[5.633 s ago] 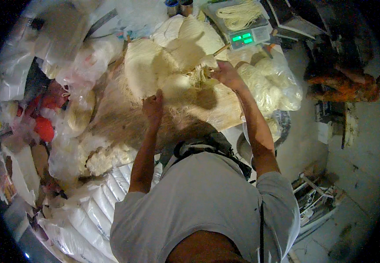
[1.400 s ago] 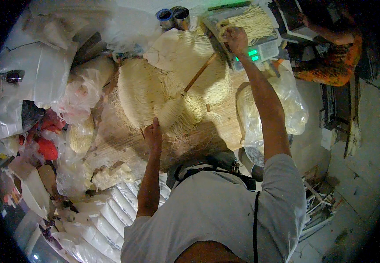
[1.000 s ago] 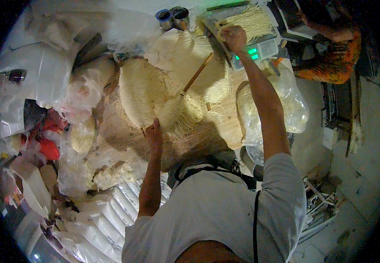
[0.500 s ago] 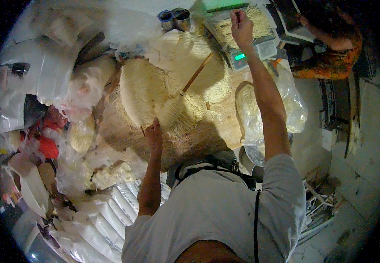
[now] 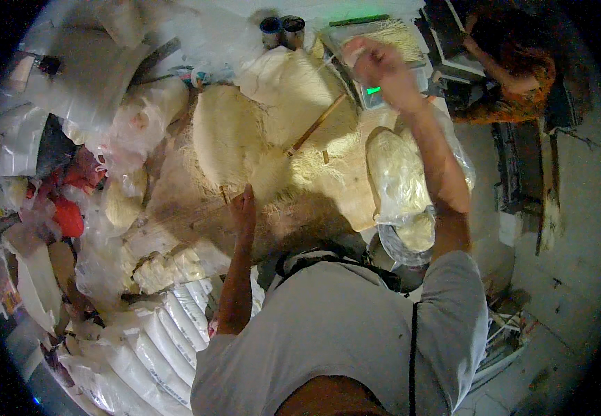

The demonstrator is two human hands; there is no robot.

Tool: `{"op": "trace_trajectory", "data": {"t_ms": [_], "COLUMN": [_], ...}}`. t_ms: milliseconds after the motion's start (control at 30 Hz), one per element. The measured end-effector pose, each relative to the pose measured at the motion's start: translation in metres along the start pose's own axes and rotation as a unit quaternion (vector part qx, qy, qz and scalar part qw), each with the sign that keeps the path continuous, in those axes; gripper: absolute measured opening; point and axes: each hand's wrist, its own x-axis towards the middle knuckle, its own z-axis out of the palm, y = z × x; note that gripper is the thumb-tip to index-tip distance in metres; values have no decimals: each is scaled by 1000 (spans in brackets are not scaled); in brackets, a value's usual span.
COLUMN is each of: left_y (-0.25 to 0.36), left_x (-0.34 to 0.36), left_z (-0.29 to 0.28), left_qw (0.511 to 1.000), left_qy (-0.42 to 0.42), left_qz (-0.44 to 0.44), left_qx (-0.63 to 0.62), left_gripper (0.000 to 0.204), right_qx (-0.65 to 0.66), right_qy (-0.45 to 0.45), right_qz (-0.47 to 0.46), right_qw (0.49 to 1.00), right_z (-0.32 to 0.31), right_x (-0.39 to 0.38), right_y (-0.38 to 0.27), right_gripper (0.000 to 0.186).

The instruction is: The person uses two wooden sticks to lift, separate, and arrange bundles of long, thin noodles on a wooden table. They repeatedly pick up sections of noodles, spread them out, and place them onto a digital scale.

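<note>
Broad layers of pale noodles (image 5: 225,135) lie on the wooden table (image 5: 175,201) in front of me. A thin wooden stick (image 5: 320,123) slants across them, its lower part covered by noodles. My left hand (image 5: 243,206) is closed at the near edge of the noodles, where the stick's line runs into it; the grip itself is partly hidden. My right hand (image 5: 385,73) is raised at the far right, over a digital scale (image 5: 374,99) with a green-lit display. Motion smears its fingers. Loose noodles (image 5: 404,38) lie in a clear tray on the scale.
Two dark cups (image 5: 281,32) stand at the back. To the right are a plastic bag of pale contents (image 5: 397,170) and a bowl (image 5: 405,244). Plastic bags (image 5: 144,114) crowd the left; white sacks (image 5: 155,340) lie near left. Another person (image 5: 525,76) is at far right.
My right hand has come nearer and a little to the left, its forearm now more bent. My left hand stays almost where it was, by the noodles.
</note>
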Motion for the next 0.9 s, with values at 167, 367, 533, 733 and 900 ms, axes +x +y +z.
{"op": "trace_trajectory", "data": {"t_ms": [167, 367, 533, 733, 900], "left_y": [-8, -45, -21, -4, 15], "left_x": [7, 21, 14, 11, 5], "left_z": [17, 16, 10, 9, 7], "left_qw": [998, 994, 995, 998, 992], "left_qy": [48, 12, -2, 14, 8], "left_qz": [-43, -84, -17, 25, -61], "left_qx": [-17, -63, -101, -48, -110], "left_gripper": [64, 62, 59, 54, 55], "right_qx": [-101, -152, -146, -264, -35], "right_qy": [-135, -228, -168, -81, -34], "right_qz": [-50, 144, 142, -65, 161], "right_qw": [984, 951, 964, 959, 986], "right_z": [107, 146, 133, 119, 127], "right_x": [-103, -176, -183, -158, -122], "right_y": [61, 116, 160, 198, 171], "right_gripper": [11, 18, 20, 24, 30]}}
